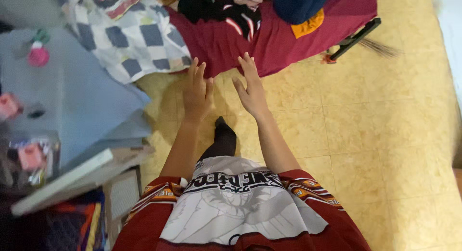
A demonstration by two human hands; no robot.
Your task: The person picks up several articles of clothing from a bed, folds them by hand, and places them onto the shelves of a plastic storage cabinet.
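My left hand [196, 91] and my right hand [250, 86] are stretched out in front of me, side by side, palms down, fingers spread and holding nothing. They hover above the yellow tiled floor [337, 135], just short of the edge of a dark red bedsheet [269, 44]. A heap of clothes [250, 3] lies on the sheet beyond my fingertips. My leg in a black sock [222, 135] shows below my hands.
A checked blue and white blanket [139, 41] hangs at the left of the bed. A blue-grey surface [72, 92] with small pink things stands at the left, with a white board [72, 176] below it. A broom [358, 39] lies at the bed's right.
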